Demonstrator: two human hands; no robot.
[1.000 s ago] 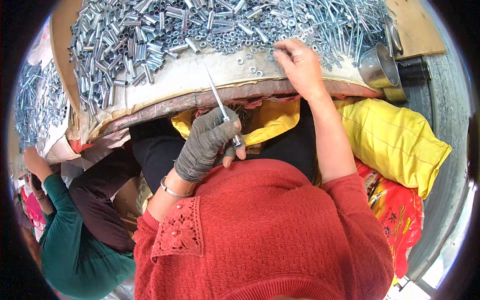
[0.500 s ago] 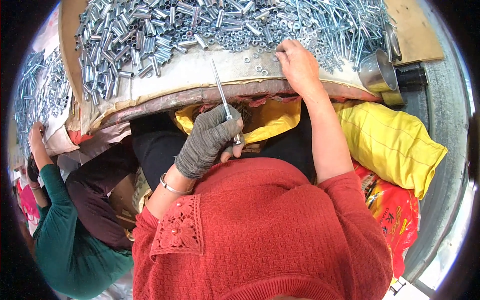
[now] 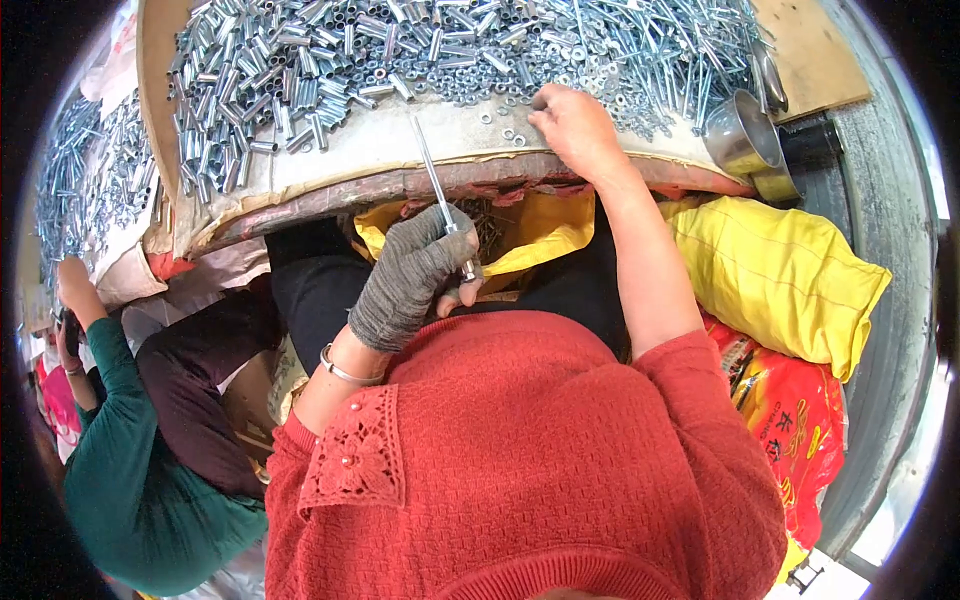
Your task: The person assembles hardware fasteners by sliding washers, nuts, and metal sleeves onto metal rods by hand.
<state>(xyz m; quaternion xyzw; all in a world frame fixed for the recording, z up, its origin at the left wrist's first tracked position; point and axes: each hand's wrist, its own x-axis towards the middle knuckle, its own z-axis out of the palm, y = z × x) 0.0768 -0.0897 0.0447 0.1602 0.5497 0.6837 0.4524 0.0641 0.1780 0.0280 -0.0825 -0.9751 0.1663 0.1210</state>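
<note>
My left hand (image 3: 418,262), in a grey fingerless glove, is closed around the lower end of a long metal bolt (image 3: 431,165). The thin shank points up and away, and a thicker shiny part shows below my fingers. My right hand (image 3: 575,128) is bare and reaches to the near edge of the heap of small washers (image 3: 600,88) on the worktop. Its thumb and index finger are bent together; whatever lies between them is hidden. Several loose washers (image 3: 513,138) lie just left of those fingertips on the pale cloth.
Metal sleeves (image 3: 290,75) pile up at left, long bolts (image 3: 690,50) at right. A metal cup (image 3: 745,132) stands at the right corner. An open yellow bag (image 3: 545,245) hangs below the edge; a yellow sack (image 3: 785,275) lies right. A co-worker in a green sleeve (image 3: 120,370) sits left.
The whole view has shifted slightly. My right hand has moved a little left, nearer the loose washers. My left hand keeps its grip on the bolt.
</note>
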